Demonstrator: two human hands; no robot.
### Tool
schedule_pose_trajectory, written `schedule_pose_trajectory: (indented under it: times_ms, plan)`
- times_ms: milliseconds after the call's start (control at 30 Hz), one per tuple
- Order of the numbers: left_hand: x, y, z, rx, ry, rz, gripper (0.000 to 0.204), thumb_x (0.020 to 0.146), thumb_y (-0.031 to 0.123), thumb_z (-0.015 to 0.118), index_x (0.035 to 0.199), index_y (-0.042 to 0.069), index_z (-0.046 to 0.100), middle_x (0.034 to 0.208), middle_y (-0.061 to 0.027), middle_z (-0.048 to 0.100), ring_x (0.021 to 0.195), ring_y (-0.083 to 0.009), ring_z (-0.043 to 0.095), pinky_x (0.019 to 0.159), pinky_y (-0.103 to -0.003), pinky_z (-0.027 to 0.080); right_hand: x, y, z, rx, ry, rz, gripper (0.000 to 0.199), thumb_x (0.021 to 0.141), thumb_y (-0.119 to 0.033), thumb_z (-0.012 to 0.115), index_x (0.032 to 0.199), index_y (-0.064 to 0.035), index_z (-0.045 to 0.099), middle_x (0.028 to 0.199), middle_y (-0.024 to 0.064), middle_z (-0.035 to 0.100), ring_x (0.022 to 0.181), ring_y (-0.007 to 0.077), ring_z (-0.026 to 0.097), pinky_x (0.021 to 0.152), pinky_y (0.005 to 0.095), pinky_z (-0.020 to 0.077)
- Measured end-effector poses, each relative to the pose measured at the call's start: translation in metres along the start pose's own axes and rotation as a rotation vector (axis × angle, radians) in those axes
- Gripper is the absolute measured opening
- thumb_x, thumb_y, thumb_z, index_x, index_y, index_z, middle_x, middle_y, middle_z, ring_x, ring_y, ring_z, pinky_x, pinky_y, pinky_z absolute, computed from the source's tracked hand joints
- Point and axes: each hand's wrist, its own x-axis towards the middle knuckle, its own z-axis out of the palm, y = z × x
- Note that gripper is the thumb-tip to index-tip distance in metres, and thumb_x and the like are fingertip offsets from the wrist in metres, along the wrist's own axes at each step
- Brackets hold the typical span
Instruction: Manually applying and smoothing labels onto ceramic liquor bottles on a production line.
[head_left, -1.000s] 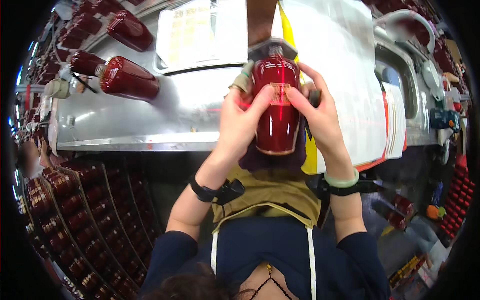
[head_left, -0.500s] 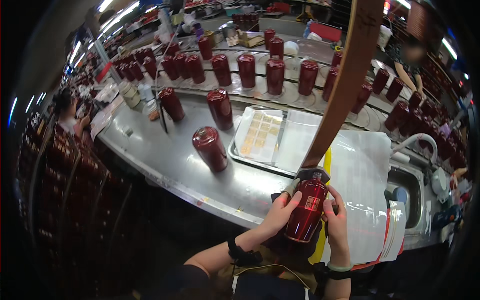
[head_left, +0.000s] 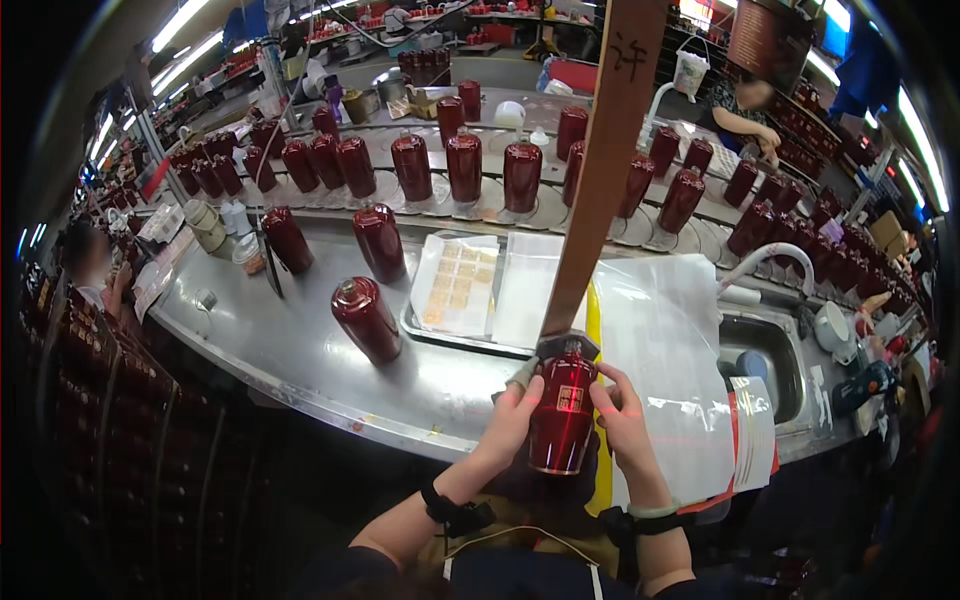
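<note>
I hold a glossy dark red bottle [head_left: 563, 418] upright in front of me with both hands. It carries a small square gold label on its front. My left hand [head_left: 512, 420] grips its left side and my right hand [head_left: 620, 425] its right side. The bottle's neck sits just under the lower end of a slanted brown wooden post [head_left: 600, 170]. A flat metal tray [head_left: 468, 338] with a sheet of small gold labels [head_left: 455, 285] lies on the steel counter [head_left: 300, 360] just beyond the bottle.
Three more red bottles [head_left: 366, 320] stand on the counter to the left, and several stand in a row on the conveyor [head_left: 465, 165] behind. White plastic sheets [head_left: 660, 340] lie to the right, next to a sink [head_left: 765, 350] with a tap. Other people work at far left and far right.
My view has swung up from looking straight down at the bottle to looking out over the counter and conveyor. The bottle stays in both hands, now lower in the picture.
</note>
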Motion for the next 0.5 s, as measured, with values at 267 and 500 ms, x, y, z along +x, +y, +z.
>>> schedule_pose_trajectory:
  times_ms: [267, 500]
  plan:
    - [-0.001, 0.007, 0.004, -0.081, -0.04, -0.01, 0.052, 0.111, 0.028, 0.05, 0.156, 0.003, 0.04, 0.143, -0.0095, 0.057, 0.128, -0.0157, 0.055, 0.108, -0.031, 0.045, 0.0, -0.002, 0.01, -0.001, 0.006, -0.052, 0.054, 0.094, -0.022, 0.077, 0.14, -0.0049, 0.055, 0.082, -0.0043, 0.052, 0.073, 0.0051, 0.047, 0.064, 0.0221, 0.0407]
    - [-0.002, 0.013, 0.008, -0.083, -0.105, 0.024, 0.05, 0.111, 0.023, 0.048, 0.156, 0.002, 0.039, 0.149, -0.0096, 0.053, 0.133, -0.0167, 0.053, 0.113, -0.033, 0.042, 0.004, 0.008, 0.01, 0.024, 0.059, -0.062, 0.062, 0.091, -0.026, 0.08, 0.142, -0.003, 0.051, 0.081, -0.0051, 0.046, 0.072, 0.0055, 0.044, 0.064, 0.0227, 0.041]
